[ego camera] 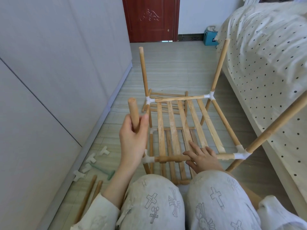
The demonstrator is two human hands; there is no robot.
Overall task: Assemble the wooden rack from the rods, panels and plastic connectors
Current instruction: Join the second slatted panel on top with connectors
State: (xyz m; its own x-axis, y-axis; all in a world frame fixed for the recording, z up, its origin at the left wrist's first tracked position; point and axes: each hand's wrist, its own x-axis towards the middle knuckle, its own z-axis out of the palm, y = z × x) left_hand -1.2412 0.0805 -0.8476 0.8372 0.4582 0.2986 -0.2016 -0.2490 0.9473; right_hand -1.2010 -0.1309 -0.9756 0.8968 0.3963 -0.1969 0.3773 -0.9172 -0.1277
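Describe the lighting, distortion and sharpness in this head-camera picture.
Head view: soft daylight, brightest on the bedspread, only faint shadows under the rack; wide-angle lens bows the wardrobe edges and splays the upright rods; the left hand and right hand are sharp, with slight softness toward the corners.

No readable text (box label blurred).

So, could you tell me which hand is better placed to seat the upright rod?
The left hand: it already grips the light wooden rod above the white plastic corner connector, while the right hand steadies the near wooden crossbar.
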